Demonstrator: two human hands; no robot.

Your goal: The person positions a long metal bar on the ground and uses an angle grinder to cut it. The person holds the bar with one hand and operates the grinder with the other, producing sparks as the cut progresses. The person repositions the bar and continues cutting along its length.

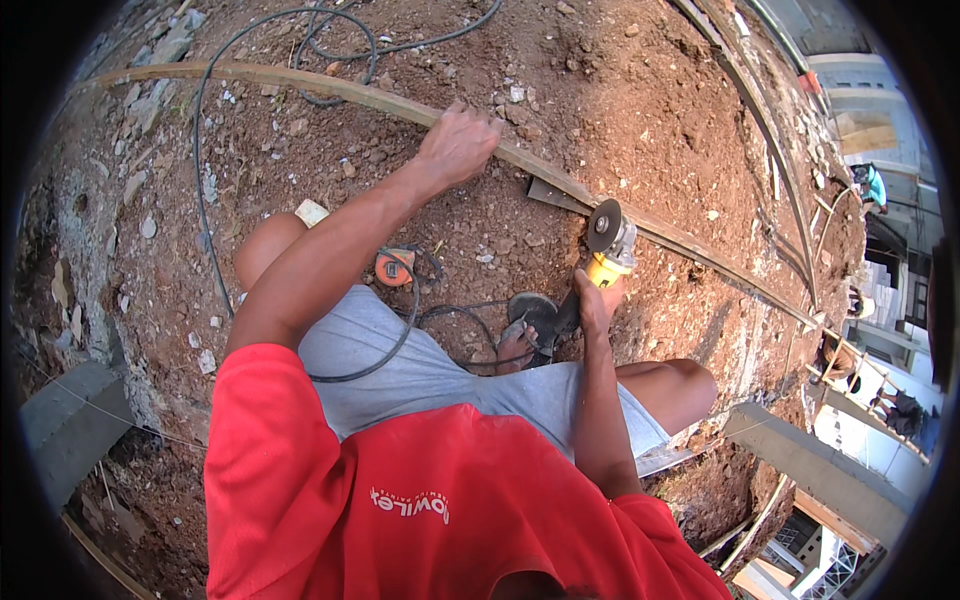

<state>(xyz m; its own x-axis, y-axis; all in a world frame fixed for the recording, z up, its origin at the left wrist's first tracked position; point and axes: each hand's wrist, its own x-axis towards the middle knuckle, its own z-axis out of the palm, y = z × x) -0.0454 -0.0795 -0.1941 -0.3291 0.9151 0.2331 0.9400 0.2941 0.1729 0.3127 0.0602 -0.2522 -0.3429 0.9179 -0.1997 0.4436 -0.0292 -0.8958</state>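
My left hand [460,147] is closed over a long, narrow, wood-coloured bar [330,87] that crosses the dirt from the far left to the right. In my right hand [600,302] is an angle grinder [608,270] with a yellow and black body. Its dark cutting disc [604,226] stands close to the near edge of the bar; whether they touch I cannot tell. A short dark channel piece [556,195] pokes out from under the bar, left of the disc. An orange tape measure [394,267] lies on the ground by my left knee.
A black cable [198,165] loops over the soil and across my left thigh. My foot [516,345] is near the grinder's rear. Long strips [765,125] lie at the far right. Concrete beams [75,420] flank me. Several people [905,412] are at the right edge.
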